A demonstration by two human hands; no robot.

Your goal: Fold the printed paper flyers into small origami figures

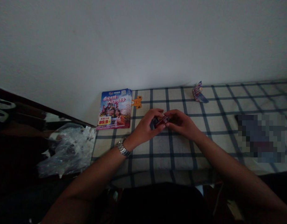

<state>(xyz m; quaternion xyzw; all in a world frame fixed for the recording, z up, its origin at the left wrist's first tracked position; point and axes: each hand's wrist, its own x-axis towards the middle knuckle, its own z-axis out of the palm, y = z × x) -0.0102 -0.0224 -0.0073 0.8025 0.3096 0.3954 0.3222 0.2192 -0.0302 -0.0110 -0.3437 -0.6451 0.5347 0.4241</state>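
Closest to me, a metal watch (123, 147) sits on my left wrist, and a crumpled plastic bag (69, 149) lies off the left edge of the checked cloth (171, 149).

1. Hands. My left hand (147, 126) and right hand (180, 123) meet over the middle of the cloth. Both pinch one small paper piece (161, 120) between thumb and fingertips, one hand at each end.

2. Item in hand. The paper piece is dark red and glossy. It is held just above the cloth, between the two hands. It is already folded down to a narrow, compact strip. The light is dim, so I cannot tell its exact shape or how many folds it carries.

3. Progress, as judged. The folding looks partway through: the piece is small but not yet a recognisable figure.

4. Farther back. A stack of leaflets (114, 109) lies at the left near the wall, with an orange paper figure (137, 102) just beside it. A folded paper shape (199, 92) in blue and pink stands well apart to the right. These two appear complete.
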